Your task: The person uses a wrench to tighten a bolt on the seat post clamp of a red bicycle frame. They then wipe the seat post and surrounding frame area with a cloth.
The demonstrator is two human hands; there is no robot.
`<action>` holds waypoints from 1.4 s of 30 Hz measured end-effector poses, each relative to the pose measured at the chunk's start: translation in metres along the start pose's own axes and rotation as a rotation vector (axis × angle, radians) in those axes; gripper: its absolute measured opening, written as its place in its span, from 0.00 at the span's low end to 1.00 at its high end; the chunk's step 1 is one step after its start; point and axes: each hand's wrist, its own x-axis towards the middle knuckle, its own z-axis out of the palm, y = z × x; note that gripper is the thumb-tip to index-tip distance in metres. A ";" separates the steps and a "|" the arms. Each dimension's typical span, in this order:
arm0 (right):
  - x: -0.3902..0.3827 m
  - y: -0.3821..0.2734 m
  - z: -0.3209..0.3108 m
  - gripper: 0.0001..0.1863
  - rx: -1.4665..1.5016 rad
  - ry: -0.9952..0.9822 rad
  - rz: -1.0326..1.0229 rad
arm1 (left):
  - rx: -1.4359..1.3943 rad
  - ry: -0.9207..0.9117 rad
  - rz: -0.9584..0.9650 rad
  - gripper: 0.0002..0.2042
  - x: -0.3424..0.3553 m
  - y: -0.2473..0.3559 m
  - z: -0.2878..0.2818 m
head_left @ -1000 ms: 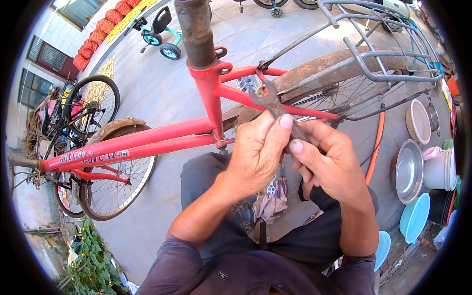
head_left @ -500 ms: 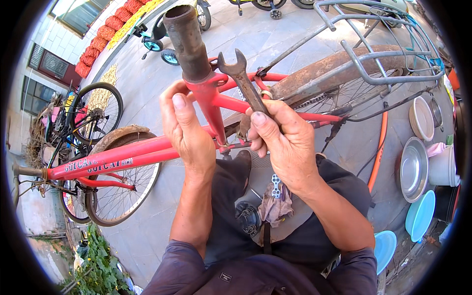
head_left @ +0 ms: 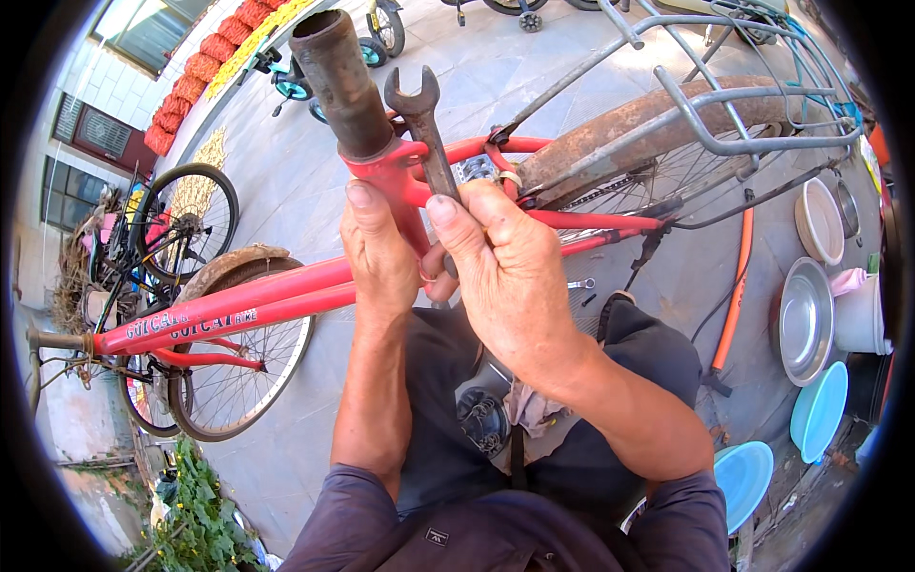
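Note:
A rusty open-end wrench (head_left: 425, 119) stands nearly upright, jaws up, with my right hand (head_left: 519, 286) closed around its lower part. It is right beside the seat tube of a red bicycle frame (head_left: 412, 224). My left hand (head_left: 381, 253) is closed on that tube, thumb along its near side and the other fingers mostly hidden behind it. Above the thumb, a wide rusty metal pipe (head_left: 345, 91) rises out of the frame's top. The clamp lugs at the pipe's foot are partly covered by the wrench.
A rusty rear mudguard (head_left: 648, 129) and grey carrier rack (head_left: 734, 100) extend right. A second wrench (head_left: 581, 284) lies on the paving beside my leg. Between my feet are a round black container (head_left: 481, 419) and a rag (head_left: 534, 410). Basins (head_left: 806, 319) stand at right; a black bicycle (head_left: 186, 224) stands left.
My right hand has moved left with the wrench, turning it more upright and closer to the seat tube. My left hand has shifted slightly right, its thumb now against the tube.

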 end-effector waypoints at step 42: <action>0.013 -0.015 -0.010 0.13 -0.450 -0.008 -0.171 | 0.127 0.042 0.183 0.33 0.009 -0.012 0.000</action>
